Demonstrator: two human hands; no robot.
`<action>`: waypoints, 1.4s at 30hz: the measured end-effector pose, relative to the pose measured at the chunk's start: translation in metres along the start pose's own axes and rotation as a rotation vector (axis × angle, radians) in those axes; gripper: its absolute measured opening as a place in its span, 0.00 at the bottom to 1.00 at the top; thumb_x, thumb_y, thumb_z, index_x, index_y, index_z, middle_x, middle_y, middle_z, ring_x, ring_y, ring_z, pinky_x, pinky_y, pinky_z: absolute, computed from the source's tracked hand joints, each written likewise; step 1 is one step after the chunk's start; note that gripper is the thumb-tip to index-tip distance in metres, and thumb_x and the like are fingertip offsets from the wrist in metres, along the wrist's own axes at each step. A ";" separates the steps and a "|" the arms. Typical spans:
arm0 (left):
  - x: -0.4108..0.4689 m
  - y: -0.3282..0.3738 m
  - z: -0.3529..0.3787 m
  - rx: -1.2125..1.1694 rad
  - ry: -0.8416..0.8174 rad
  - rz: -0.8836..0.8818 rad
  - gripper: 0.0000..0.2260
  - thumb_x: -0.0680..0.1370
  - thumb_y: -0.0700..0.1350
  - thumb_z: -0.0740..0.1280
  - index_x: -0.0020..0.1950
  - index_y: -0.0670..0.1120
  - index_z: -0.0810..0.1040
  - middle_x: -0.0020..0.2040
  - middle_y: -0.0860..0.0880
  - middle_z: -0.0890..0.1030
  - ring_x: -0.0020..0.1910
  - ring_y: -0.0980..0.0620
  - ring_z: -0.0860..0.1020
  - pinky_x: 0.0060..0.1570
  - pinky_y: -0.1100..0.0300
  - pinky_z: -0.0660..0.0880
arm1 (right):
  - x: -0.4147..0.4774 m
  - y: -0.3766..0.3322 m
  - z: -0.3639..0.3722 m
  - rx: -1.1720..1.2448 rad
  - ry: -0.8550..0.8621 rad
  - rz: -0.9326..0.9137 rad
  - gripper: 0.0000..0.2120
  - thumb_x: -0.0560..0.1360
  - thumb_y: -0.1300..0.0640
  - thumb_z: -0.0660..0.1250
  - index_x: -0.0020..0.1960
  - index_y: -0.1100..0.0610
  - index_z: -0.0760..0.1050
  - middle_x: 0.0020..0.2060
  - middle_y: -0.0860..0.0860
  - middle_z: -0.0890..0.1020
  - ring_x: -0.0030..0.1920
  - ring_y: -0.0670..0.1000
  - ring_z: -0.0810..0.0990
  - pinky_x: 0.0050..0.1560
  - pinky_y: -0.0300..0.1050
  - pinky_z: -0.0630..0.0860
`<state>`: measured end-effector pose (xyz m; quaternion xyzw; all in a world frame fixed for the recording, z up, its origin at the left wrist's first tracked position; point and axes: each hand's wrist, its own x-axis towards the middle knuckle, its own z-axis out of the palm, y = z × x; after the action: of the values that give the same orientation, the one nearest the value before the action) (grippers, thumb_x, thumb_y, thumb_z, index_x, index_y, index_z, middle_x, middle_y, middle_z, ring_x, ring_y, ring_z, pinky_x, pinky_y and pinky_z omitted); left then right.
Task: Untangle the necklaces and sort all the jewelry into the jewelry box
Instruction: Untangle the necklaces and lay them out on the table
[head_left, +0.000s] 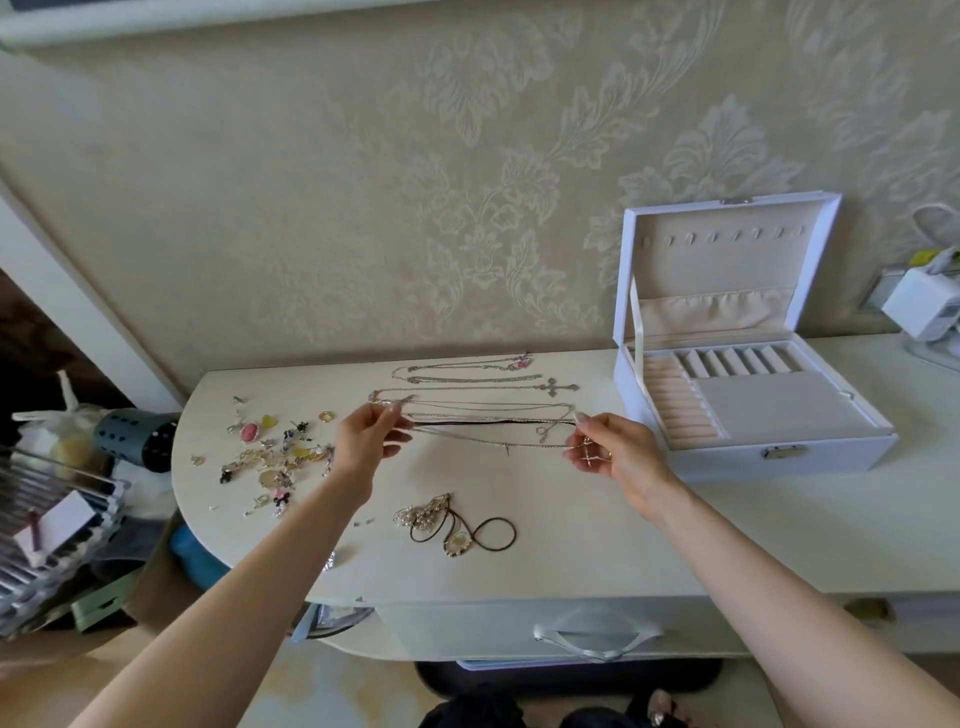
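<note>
My left hand (366, 436) and my right hand (613, 449) pinch the two ends of a thin necklace (488, 444), stretched straight between them just above the white table (571, 530). A small gold cross pendant (588, 453) hangs at my right fingers. Behind the stretched chain, several straightened necklaces (467, 400) lie in rows, one with a silver cross (561, 387). A tangled clump of pearl and cord necklaces (452, 522) lies nearer me. The white jewelry box (753, 447) stands open at the right.
A scatter of small earrings, rings and charms (270, 452) covers the table's left end. Left of the table stand a clear organizer (57, 519) and a dark perforated cup (140, 436). A white charger (922, 306) sits at the far right by the wall.
</note>
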<state>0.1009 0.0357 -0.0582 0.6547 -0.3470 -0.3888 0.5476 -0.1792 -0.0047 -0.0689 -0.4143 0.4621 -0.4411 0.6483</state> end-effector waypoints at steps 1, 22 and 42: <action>0.001 -0.006 -0.002 0.032 -0.005 -0.002 0.07 0.79 0.42 0.64 0.43 0.40 0.74 0.38 0.46 0.81 0.35 0.52 0.78 0.35 0.63 0.74 | 0.001 0.001 0.001 0.016 0.014 0.006 0.08 0.75 0.61 0.68 0.38 0.62 0.74 0.33 0.57 0.80 0.31 0.53 0.80 0.33 0.41 0.78; 0.024 -0.031 -0.004 1.118 0.078 0.428 0.03 0.76 0.42 0.68 0.46 0.42 0.79 0.47 0.46 0.79 0.47 0.47 0.74 0.38 0.57 0.71 | 0.026 0.030 -0.003 -1.060 0.016 -0.432 0.04 0.69 0.70 0.70 0.40 0.63 0.81 0.36 0.51 0.78 0.39 0.51 0.77 0.39 0.34 0.69; 0.003 -0.030 0.003 1.098 0.046 0.540 0.08 0.75 0.48 0.69 0.46 0.45 0.74 0.46 0.49 0.75 0.47 0.49 0.72 0.39 0.59 0.69 | 0.009 0.028 0.020 -1.344 0.026 -0.501 0.07 0.75 0.59 0.64 0.52 0.56 0.78 0.51 0.52 0.74 0.49 0.55 0.77 0.46 0.43 0.69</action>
<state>0.1006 0.0366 -0.0882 0.7382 -0.6386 0.0136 0.2169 -0.1524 -0.0036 -0.0929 -0.8123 0.5324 -0.2017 0.1267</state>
